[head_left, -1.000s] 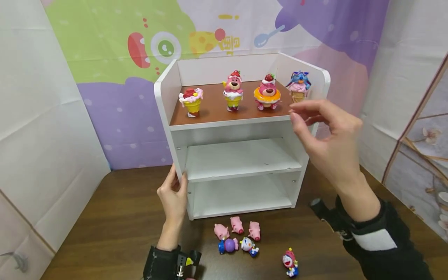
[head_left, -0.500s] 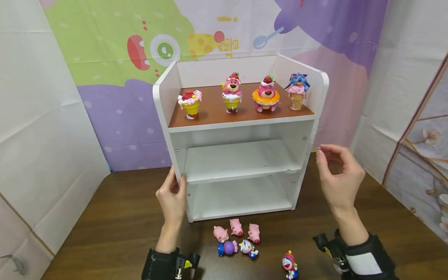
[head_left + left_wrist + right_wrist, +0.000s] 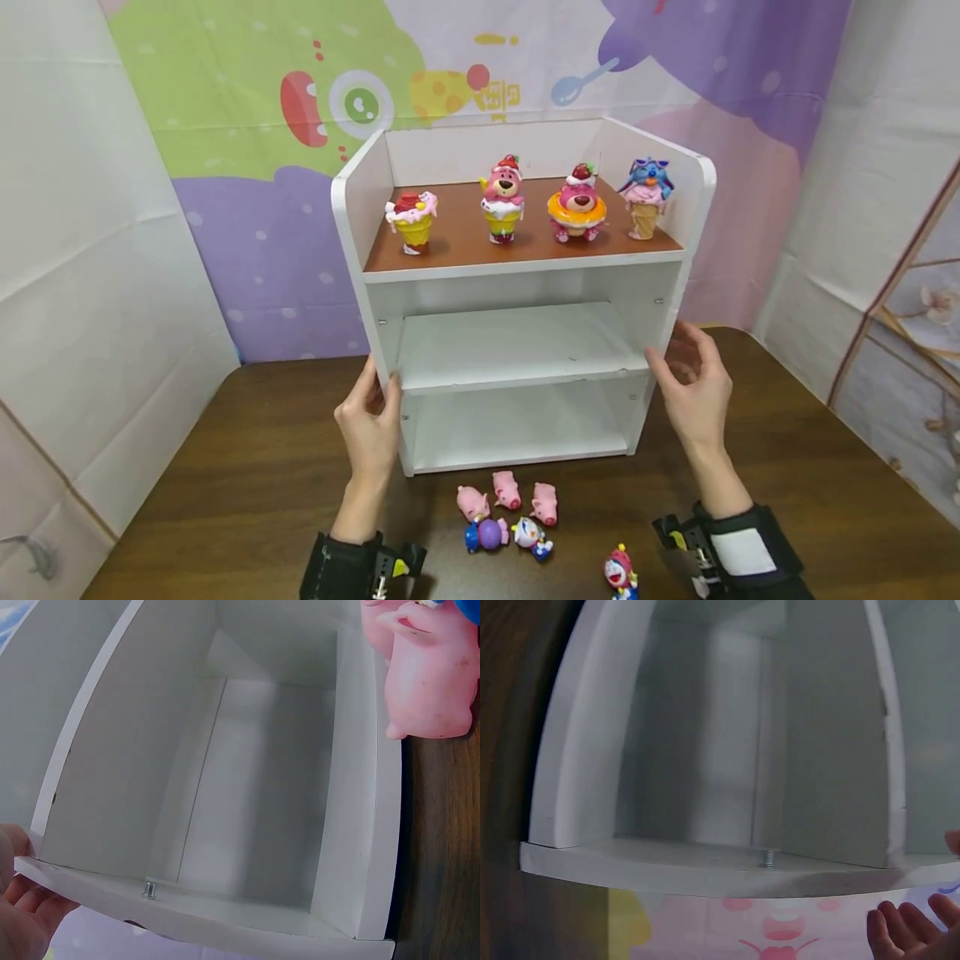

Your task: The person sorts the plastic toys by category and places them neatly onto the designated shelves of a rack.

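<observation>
A white shelf unit (image 3: 525,267) with a brown top stands on the table. My left hand (image 3: 371,429) grips its left side panel, thumb at the front edge and fingers outside; the left wrist view shows the same hold. Beside the right panel is my right hand (image 3: 697,400), thumb near the front edge, fingers loosely bent. In the right wrist view its fingers (image 3: 907,926) are apart from the panel. Along the top stand a yellow ice-cream cup figurine (image 3: 412,225), a pink bear in a cup (image 3: 502,208), a bear with an orange ring (image 3: 577,208) and a blue character on a cone (image 3: 646,200).
Before the unit lie three pink toy pigs (image 3: 506,489), a blue-and-purple figurine (image 3: 487,534) and a white-and-blue figurine (image 3: 532,537). A red, white and blue figurine (image 3: 619,571) lies farther right. A patterned cloth (image 3: 262,250) hangs behind.
My right hand has come down from beside the blue cone figurine, then moved left to the unit's right panel. The left hand keeps its grip.
</observation>
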Motion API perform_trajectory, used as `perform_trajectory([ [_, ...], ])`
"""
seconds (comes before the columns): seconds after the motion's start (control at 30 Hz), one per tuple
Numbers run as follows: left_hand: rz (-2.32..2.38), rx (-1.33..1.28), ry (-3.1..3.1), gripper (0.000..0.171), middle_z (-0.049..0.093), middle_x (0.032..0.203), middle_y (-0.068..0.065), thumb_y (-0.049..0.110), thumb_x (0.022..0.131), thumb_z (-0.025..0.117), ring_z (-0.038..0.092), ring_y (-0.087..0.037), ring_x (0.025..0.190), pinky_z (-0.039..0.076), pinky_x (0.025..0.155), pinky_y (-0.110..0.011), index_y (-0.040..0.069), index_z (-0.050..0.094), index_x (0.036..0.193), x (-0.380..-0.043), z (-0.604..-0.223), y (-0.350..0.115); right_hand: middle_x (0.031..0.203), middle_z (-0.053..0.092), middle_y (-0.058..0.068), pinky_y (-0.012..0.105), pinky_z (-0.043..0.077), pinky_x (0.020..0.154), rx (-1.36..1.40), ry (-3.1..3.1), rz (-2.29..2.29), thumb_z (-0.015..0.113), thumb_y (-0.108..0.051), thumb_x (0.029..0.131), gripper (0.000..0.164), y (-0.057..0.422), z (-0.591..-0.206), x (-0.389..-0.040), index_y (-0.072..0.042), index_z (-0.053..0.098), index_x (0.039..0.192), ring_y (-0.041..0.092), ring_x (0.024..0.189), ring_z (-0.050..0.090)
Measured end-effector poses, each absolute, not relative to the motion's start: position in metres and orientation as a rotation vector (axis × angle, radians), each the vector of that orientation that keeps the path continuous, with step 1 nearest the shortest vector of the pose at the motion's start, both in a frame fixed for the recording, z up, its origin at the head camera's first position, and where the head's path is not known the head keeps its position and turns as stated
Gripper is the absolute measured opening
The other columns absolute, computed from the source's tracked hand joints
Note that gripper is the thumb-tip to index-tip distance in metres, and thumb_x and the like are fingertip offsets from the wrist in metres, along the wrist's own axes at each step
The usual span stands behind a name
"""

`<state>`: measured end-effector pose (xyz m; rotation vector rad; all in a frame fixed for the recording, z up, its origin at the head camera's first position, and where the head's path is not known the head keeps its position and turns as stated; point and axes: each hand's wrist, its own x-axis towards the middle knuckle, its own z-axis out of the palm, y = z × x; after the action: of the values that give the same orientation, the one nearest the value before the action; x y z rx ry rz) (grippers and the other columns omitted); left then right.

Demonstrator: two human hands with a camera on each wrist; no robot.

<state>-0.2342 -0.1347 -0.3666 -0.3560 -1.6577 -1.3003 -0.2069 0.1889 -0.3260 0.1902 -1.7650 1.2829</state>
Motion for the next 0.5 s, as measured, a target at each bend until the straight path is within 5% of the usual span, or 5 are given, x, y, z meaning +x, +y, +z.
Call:
perform_trajectory([
  [0.5,-1.287,-0.346,-1.679,0.042,0.058,0.104,-0.023,-0.013,0.076,0.060,0.061,-0.033,0.079,0.047,0.065,-0.014,-0.007,0.054,0.117,-0.234,-0.366,-0.135,0.092,0.059,0.031,0.008,0.045,0.064,0.171,-1.878,1.253,0.054,0.011,0.080,0.034,0.184,-0.341,-0.216,0.013,0.050,0.114,-0.001,0.075,0.055],
])
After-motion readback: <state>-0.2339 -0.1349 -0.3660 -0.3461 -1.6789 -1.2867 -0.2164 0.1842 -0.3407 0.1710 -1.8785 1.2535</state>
